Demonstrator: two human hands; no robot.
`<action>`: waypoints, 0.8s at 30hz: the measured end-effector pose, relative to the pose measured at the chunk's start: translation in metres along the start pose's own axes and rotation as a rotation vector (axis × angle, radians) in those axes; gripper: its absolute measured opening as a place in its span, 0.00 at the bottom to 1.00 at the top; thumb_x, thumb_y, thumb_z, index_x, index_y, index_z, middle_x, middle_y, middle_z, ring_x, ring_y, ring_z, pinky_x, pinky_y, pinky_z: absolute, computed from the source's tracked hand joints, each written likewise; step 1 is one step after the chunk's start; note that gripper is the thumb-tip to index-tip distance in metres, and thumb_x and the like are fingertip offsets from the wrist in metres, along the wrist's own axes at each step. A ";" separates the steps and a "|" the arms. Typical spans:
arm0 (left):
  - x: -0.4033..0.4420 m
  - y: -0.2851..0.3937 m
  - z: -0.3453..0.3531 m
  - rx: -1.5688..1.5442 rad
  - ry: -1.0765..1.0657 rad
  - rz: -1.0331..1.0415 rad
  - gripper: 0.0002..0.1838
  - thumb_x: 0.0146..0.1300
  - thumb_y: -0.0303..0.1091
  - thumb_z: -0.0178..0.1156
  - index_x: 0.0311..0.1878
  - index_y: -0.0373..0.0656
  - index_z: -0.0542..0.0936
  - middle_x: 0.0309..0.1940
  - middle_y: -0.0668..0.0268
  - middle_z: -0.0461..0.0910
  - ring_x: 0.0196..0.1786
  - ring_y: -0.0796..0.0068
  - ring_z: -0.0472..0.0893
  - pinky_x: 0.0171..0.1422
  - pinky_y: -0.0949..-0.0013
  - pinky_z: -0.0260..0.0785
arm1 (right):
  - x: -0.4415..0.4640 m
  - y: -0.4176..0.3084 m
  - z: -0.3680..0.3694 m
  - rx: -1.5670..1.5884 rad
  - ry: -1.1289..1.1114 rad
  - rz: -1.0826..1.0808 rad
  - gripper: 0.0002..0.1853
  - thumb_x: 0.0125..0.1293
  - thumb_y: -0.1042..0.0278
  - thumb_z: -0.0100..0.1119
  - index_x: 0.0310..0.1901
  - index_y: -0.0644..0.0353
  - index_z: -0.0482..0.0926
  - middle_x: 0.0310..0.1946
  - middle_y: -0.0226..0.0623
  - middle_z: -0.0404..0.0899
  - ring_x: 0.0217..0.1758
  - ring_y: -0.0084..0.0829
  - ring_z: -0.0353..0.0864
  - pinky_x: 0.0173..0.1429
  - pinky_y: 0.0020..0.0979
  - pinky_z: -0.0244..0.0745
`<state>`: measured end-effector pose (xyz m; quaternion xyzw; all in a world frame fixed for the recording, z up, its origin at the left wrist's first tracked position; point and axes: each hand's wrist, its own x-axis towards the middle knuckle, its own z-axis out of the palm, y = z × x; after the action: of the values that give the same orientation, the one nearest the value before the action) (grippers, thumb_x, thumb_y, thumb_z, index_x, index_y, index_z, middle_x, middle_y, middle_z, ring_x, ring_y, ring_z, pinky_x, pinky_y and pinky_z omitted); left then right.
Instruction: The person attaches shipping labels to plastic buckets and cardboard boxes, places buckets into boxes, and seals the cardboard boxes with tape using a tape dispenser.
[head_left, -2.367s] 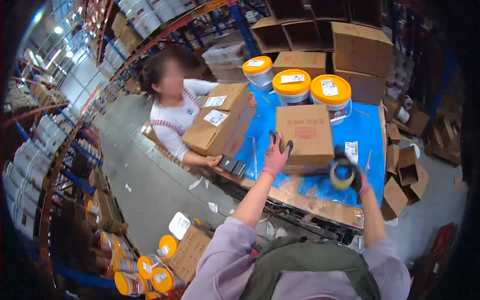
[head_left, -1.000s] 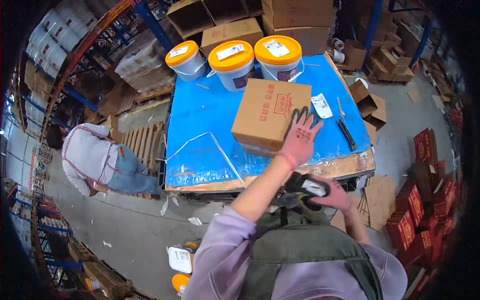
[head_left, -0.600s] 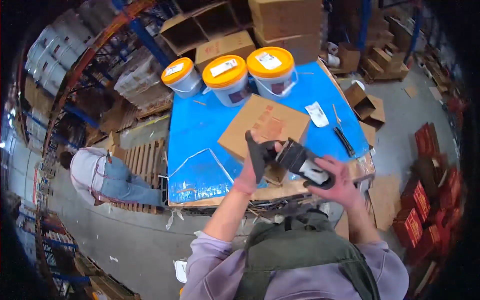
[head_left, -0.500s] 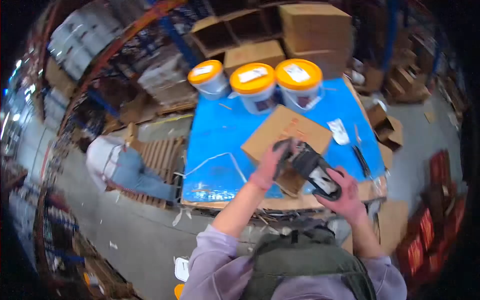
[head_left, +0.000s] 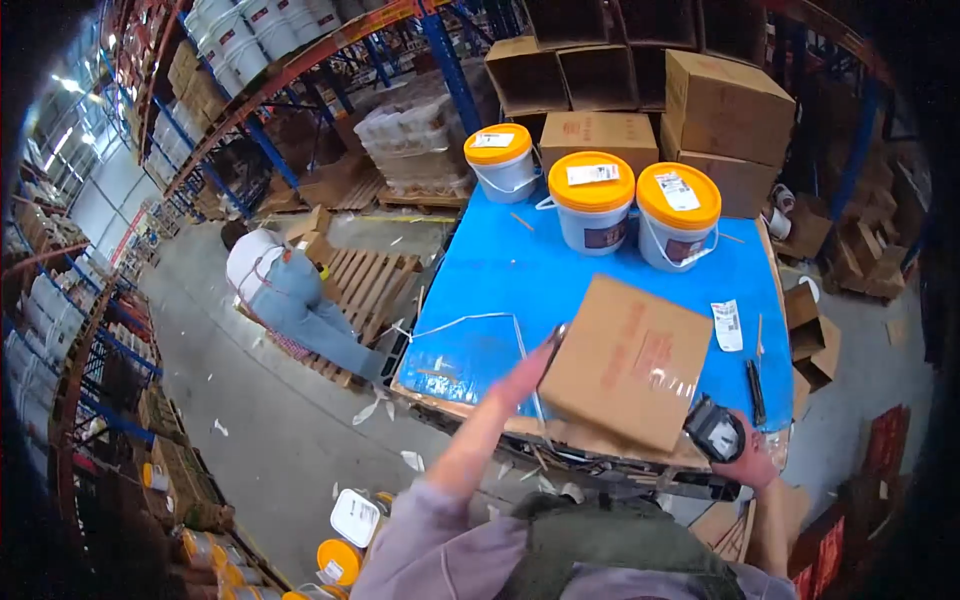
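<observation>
A closed cardboard box [head_left: 630, 350] with faint reddish print sits turned at an angle near the front of a blue-covered table [head_left: 465, 350]. My left hand [head_left: 530, 378] lies stretched along the box's left side, its fingertips at the upper left corner, dark over the fingers. At the box's lower right corner, my right hand [head_left: 752, 462] is wrapped around a black tape dispenser [head_left: 718, 432] with a pale roll. Glossy streaks show on the box near that corner. Beyond the box stand three white buckets [head_left: 590, 228] with orange lids.
A printed paper sheet [head_left: 727, 326] and a black knife-like tool [head_left: 755, 392] lie on the right. White strapping [head_left: 470, 319] crosses the left side. More cartons [head_left: 735, 110] are stacked behind. A co-worker [head_left: 280, 280] bends over a wooden pallet [head_left: 365, 285] at left.
My hands have moved apart: the left has gone to the box's left side, the right with the dispenser to its lower right corner. The box is turned differently. My view has shifted left.
</observation>
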<state>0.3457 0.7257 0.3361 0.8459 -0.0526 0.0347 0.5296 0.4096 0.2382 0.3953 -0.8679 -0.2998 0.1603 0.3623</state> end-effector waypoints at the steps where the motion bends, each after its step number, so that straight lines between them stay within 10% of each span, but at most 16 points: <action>1: -0.044 0.084 0.008 0.036 0.147 -0.236 0.26 0.79 0.34 0.35 0.76 0.36 0.53 0.75 0.63 0.57 0.75 0.72 0.57 0.80 0.71 0.45 | 0.006 -0.001 -0.005 0.058 -0.042 -0.025 0.55 0.34 0.60 0.79 0.69 0.59 0.61 0.58 0.49 0.74 0.64 0.44 0.73 0.67 0.40 0.67; 2: -0.077 0.002 0.029 -0.667 0.153 -0.159 0.26 0.79 0.41 0.36 0.75 0.39 0.57 0.74 0.60 0.59 0.76 0.68 0.58 0.79 0.66 0.46 | 0.001 -0.002 -0.004 0.011 -0.065 0.003 0.54 0.35 0.61 0.80 0.68 0.60 0.63 0.56 0.49 0.76 0.61 0.44 0.76 0.65 0.40 0.70; 7: -0.144 0.036 0.084 -1.024 0.880 -0.330 0.28 0.79 0.50 0.36 0.70 0.39 0.65 0.65 0.62 0.72 0.65 0.69 0.72 0.71 0.66 0.62 | -0.018 0.019 0.060 0.133 -0.215 -0.161 0.51 0.37 0.59 0.79 0.66 0.64 0.67 0.60 0.49 0.74 0.64 0.42 0.73 0.69 0.39 0.66; 10: -0.123 0.002 0.088 -0.788 1.053 -0.444 0.29 0.79 0.52 0.36 0.66 0.37 0.69 0.64 0.62 0.72 0.63 0.69 0.73 0.69 0.64 0.63 | -0.021 0.152 0.179 0.528 -0.262 -0.025 0.47 0.39 0.59 0.79 0.64 0.65 0.70 0.60 0.51 0.74 0.64 0.41 0.73 0.70 0.38 0.65; 13: -0.038 0.094 0.038 -1.158 0.952 -0.263 0.34 0.76 0.60 0.37 0.67 0.41 0.70 0.62 0.66 0.73 0.64 0.70 0.72 0.69 0.65 0.63 | -0.003 0.025 0.087 0.232 -0.059 -0.107 0.53 0.44 0.63 0.76 0.71 0.66 0.57 0.68 0.50 0.65 0.71 0.44 0.64 0.74 0.41 0.59; 17: 0.050 0.109 0.040 0.244 0.908 -0.055 0.33 0.71 0.53 0.52 0.71 0.42 0.64 0.68 0.55 0.68 0.68 0.56 0.69 0.71 0.60 0.61 | 0.072 0.025 0.029 1.050 0.041 -0.025 0.44 0.56 0.65 0.70 0.71 0.65 0.58 0.66 0.42 0.66 0.67 0.37 0.68 0.70 0.37 0.64; 22: 0.127 0.111 0.053 0.677 0.624 -0.135 0.34 0.60 0.51 0.63 0.65 0.41 0.71 0.65 0.46 0.68 0.64 0.45 0.71 0.68 0.54 0.64 | 0.096 0.090 0.044 1.173 0.228 -0.043 0.19 0.73 0.64 0.53 0.62 0.62 0.71 0.55 0.31 0.75 0.53 0.27 0.75 0.60 0.30 0.71; 23: 0.123 0.137 0.057 0.700 0.621 -0.180 0.32 0.59 0.50 0.64 0.62 0.40 0.74 0.64 0.42 0.68 0.62 0.42 0.72 0.66 0.51 0.65 | 0.062 0.122 0.065 0.742 0.222 -0.208 0.22 0.74 0.66 0.49 0.66 0.64 0.69 0.62 0.40 0.72 0.61 0.32 0.73 0.65 0.32 0.69; 24: 0.114 0.134 0.065 0.714 0.681 -0.121 0.33 0.58 0.50 0.65 0.62 0.40 0.73 0.64 0.40 0.68 0.61 0.40 0.72 0.66 0.50 0.65 | 0.031 0.128 0.088 1.420 -0.056 -0.130 0.22 0.75 0.64 0.48 0.67 0.64 0.68 0.64 0.40 0.70 0.63 0.33 0.71 0.68 0.34 0.67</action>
<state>0.4422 0.6034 0.4406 0.9166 0.1879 0.2943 0.1948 0.4410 0.2338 0.2403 -0.3981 -0.1833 0.3169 0.8412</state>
